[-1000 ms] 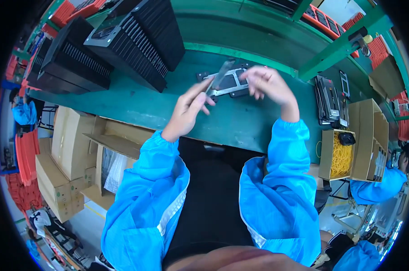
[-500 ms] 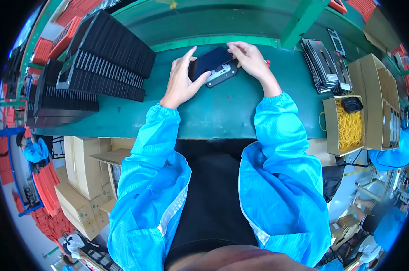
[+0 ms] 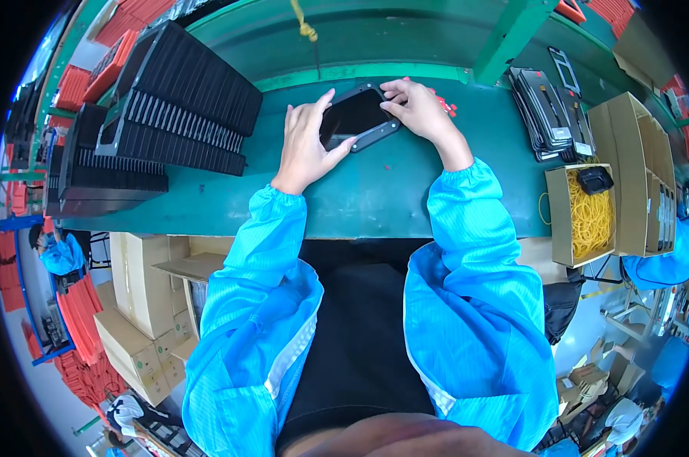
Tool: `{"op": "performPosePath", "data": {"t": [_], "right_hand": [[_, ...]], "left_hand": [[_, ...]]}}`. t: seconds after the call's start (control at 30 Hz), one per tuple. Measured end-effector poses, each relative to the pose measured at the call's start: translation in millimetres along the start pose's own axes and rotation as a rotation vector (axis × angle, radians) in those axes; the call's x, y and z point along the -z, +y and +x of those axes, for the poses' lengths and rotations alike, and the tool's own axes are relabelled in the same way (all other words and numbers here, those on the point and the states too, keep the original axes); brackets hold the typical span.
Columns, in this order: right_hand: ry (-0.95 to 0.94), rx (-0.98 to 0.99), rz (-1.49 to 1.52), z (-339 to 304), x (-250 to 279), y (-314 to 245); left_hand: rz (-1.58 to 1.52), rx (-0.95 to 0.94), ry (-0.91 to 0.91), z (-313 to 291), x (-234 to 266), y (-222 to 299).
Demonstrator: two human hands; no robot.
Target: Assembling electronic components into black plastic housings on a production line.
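— Two hands on one part: the left hand [image 3: 305, 148] and the right hand [image 3: 421, 114] both grip the dark flat panel [image 3: 357, 118], which sits at the far middle of the green bench [image 3: 382, 190], just short of the raised green rail [image 3: 375, 72].

— How are they gripping it?

— Left hand lies palm down, fingers spread along the panel's near-left edge, thumb hooked under its lower corner. Right hand is curled, fingertips pinching the upper-right corner. Neither hand is wide open; both are partly closed on the panel. Forearms in blue sleeves [image 3: 474, 228] run up from the lower edge and converge on it.

— What could go wrong, in your view?

— The panel looks tilted, one corner raised off the bench. With only an edge grip, I judge it could slip and knock against the rail. Bare fingertips on the glossy face could also leave smudges.

— Anything nearby at risk?

— Stacks of black ribbed trays [image 3: 169, 114] stand close to the left hand; a wide elbow move might nudge them. The small red bits [image 3: 443, 107] beside the right hand could get trapped under the panel and scratch it. The box of yellow bands [image 3: 588, 217] and the pile of dark flat parts [image 3: 546, 110] sit well apart on the right.
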State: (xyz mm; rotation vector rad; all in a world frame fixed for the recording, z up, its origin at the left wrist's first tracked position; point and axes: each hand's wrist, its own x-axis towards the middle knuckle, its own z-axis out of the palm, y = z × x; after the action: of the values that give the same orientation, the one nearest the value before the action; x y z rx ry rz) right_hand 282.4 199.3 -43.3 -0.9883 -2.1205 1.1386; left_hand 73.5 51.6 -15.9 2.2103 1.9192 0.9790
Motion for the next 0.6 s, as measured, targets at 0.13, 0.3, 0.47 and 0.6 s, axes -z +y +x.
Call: {"op": "performPosePath", "data": {"t": [0.13, 0.3, 0.47, 0.6], "right_hand": [[-0.021, -0.027, -0.011, 0.3, -1.8, 1.3], [-0.027, -0.021, -0.046, -0.3, -3.9, 0.5], [-0.015, -0.022, -0.094, -0.3, -3.2, -1.7], [-0.003, 0.015, -0.122, -0.9, -5.5, -1.4]], "left_hand": [[-0.007, -0.003, 0.015, -4.8, 0.2, -2.7], [-0.066, 0.011, 0.042, -8.2, -2.9, -7.4], [-0.068, -0.003, 0.077, -8.1, -4.5, -4.9], [-0.041, -0.004, 0.073, -9.0, -3.8, -3.4]]}}
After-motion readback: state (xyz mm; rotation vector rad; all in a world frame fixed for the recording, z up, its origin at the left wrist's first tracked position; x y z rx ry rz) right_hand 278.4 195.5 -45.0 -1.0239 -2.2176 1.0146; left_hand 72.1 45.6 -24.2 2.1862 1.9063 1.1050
